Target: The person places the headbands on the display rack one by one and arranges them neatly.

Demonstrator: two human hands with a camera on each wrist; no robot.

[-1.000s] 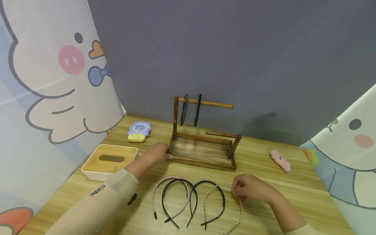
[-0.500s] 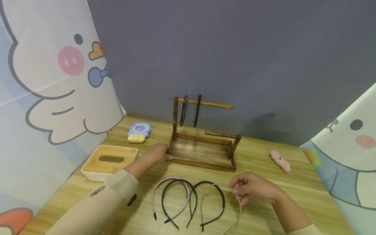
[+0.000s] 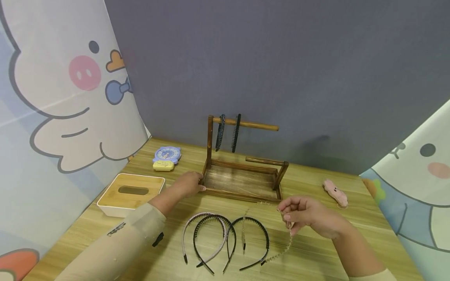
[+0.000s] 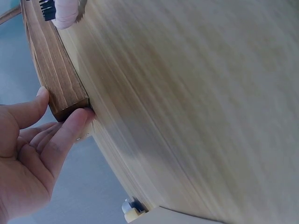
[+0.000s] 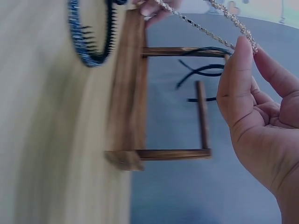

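My right hand [image 3: 311, 216] pinches a thin gold beaded headband [image 3: 289, 245] between thumb and fingers, above the table. Its arch opens downward to the left, and its tips hang over the headbands lying below. In the right wrist view the beaded band [image 5: 245, 31] runs up from the fingertips. My left hand [image 3: 188, 184] grips the left front corner of a brown wooden stand [image 3: 242, 196]; the left wrist view has thumb and fingers on either side of that corner. On the stand's upper bar [image 3: 260, 124] hang a glittery dark headband [image 3: 220, 132] and a black toothed one [image 3: 236, 132].
A pink headband [image 3: 184, 239] and black headbands [image 3: 268, 236] lie overlapping at the table's front. Left stands a white tissue box [image 3: 116, 211] with a wooden lid. Behind it are a blue clock-like item [image 3: 168, 153] and a yellow case [image 3: 163, 165]. A pink hair clip [image 3: 335, 192] lies right.
My right hand has lifted the gold headband, moving slightly right and toward the stand. The headband's tips have risen too. My left hand stays at the stand's corner.
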